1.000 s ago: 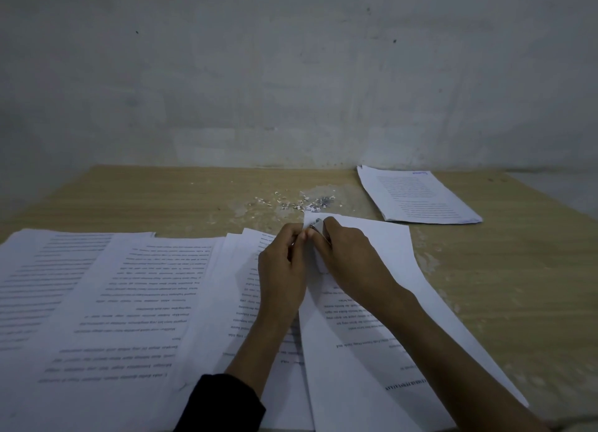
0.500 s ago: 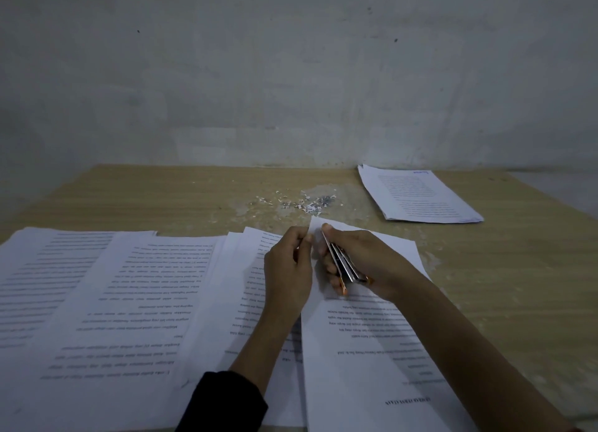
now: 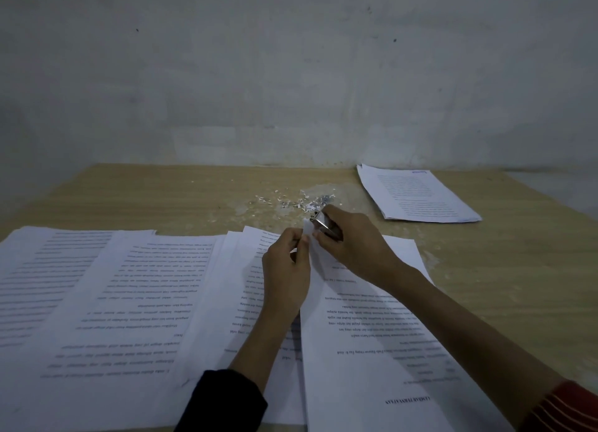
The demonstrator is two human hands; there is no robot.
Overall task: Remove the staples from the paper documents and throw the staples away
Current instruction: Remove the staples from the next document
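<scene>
A white printed document point(image 3: 372, 334) lies in front of me on the wooden table point(image 3: 161, 198), its far corner lifted. My left hand point(image 3: 286, 269) pinches that lifted corner. My right hand point(image 3: 351, 242) grips a small metal staple remover point(image 3: 323, 224), whose tip points at the far end of the corner. A scatter of pulled staples and paper bits point(image 3: 304, 202) lies on the table just beyond the hands. Whether a staple sits in the corner is hidden by the fingers.
Several loose printed sheets point(image 3: 123, 295) are spread to the left of the hands, overlapping. A separate stack of papers point(image 3: 417, 193) lies at the back right. A grey wall closes off the far edge of the table.
My right hand has turned and moved forward, bringing the metal tool from lying along the paper up to the corner's tip. The left hand keeps its pinch and has barely shifted.
</scene>
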